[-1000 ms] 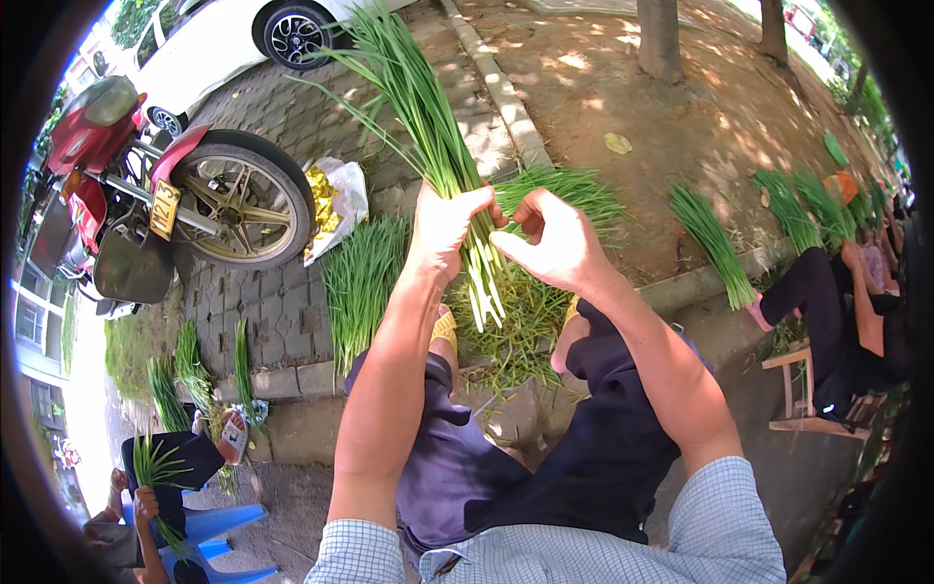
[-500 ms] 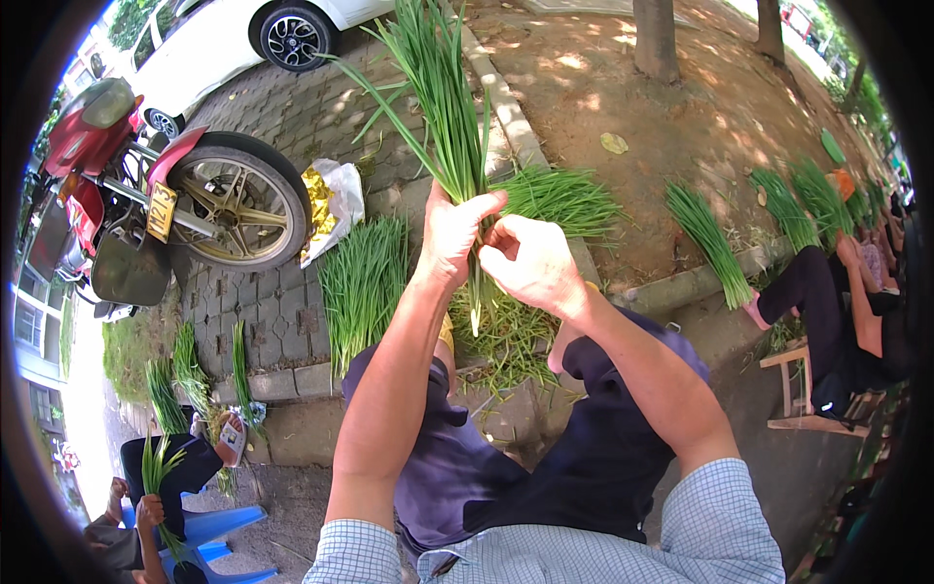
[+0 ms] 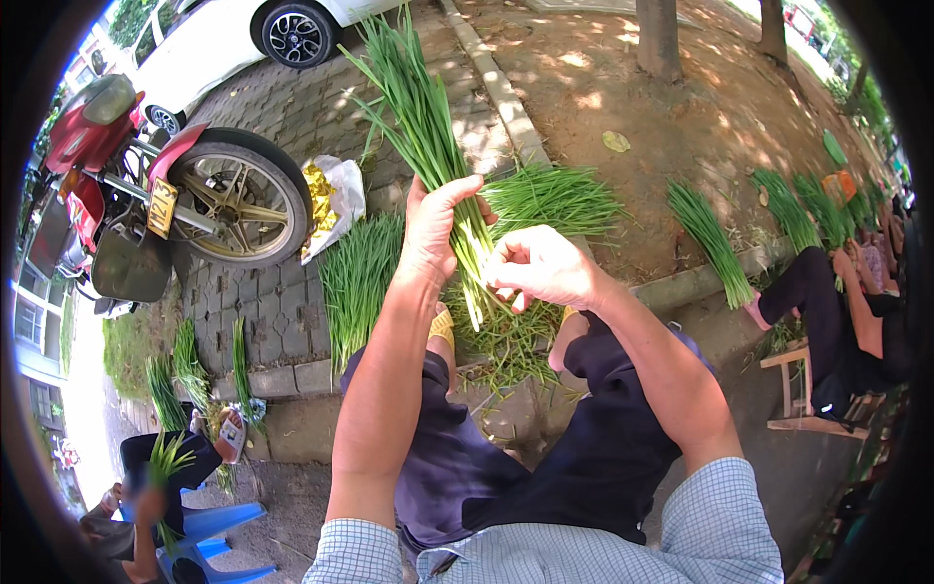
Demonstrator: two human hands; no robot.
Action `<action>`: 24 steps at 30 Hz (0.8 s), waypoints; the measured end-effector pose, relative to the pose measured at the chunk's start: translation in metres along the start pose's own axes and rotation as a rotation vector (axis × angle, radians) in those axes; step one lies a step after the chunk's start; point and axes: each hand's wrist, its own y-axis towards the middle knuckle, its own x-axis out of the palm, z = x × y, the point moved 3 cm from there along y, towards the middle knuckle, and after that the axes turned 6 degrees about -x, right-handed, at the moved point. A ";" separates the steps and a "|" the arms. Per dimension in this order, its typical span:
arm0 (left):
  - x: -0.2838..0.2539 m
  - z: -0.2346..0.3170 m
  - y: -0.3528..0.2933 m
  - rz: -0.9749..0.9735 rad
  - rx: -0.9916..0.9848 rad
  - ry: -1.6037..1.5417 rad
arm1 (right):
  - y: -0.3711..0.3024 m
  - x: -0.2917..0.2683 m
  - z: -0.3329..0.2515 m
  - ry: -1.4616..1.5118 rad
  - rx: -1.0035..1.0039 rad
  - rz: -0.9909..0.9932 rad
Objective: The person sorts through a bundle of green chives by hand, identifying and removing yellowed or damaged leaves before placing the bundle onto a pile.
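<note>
My left hand point(image 3: 435, 226) is wrapped around a bunch of garlic chives point(image 3: 413, 107). The green leaves fan up and to the left; the pale stem ends point down between my knees. Close beside those stems, my right hand point(image 3: 545, 268) has its fingers curled in a pinch; whatever they hold is too small to make out. Beneath the hands, loose chive trimmings point(image 3: 511, 341) litter the ground between my feet. One pile of chives point(image 3: 362, 282) lies to the left of my left forearm, and another pile of chives point(image 3: 555, 202) lies just beyond my right hand.
A red motorcycle point(image 3: 233, 200) stands at left near a gold-and-white wrapper point(image 3: 336, 204), with a white car point(image 3: 209, 49) behind. A stone kerb point(image 3: 501, 88) edges the bare soil. More chives point(image 3: 710, 238) lie at right. Other people sit at both sides, one by a wooden stool point(image 3: 793, 389).
The bunch has tilted further left and come slightly lower in my left hand. My right hand has moved right and down, from the grip to the lower stems.
</note>
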 end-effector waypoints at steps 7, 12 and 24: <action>-0.001 0.004 -0.002 0.018 0.041 -0.023 | -0.005 0.010 -0.004 -0.121 0.122 -0.094; -0.003 0.005 -0.002 -0.017 0.052 -0.015 | -0.004 0.010 0.002 -0.177 0.111 -0.113; -0.012 0.004 0.000 -0.020 0.135 0.066 | -0.003 0.017 0.015 -0.106 0.077 -0.173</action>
